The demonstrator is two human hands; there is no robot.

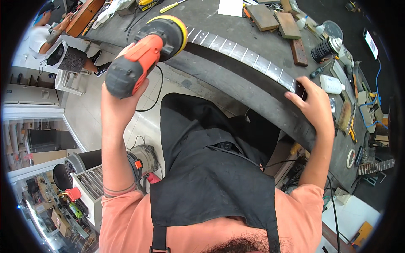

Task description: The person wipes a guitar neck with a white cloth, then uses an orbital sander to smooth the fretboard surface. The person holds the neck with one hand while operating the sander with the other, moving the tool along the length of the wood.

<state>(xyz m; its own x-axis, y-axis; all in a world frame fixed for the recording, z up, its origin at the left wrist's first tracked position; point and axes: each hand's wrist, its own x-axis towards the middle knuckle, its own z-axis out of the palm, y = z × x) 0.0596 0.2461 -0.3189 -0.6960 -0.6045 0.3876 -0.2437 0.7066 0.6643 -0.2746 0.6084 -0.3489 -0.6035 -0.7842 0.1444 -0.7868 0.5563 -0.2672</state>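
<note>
My left hand (119, 101) is wrapped round the body of an orange and black random orbital sander or polisher (142, 55). Its round pad with a yellow rim is tilted over the left part of a guitar neck (238, 52), hiding that end; contact cannot be made out. The neck lies along the front of the dark workbench (253, 95), its fretboard up, grey and shiny between metal frets. At the neck's right end, my right hand (315, 103) grips it between thumb and fingers.
Wooden blocks (262, 17), a black spray can (325, 49), a white bottle (332, 84) and a screwdriver (320, 69) sit on the bench's far and right sides. A black cord (157, 99) hangs by the sander. Another person (46, 42) works at the far left.
</note>
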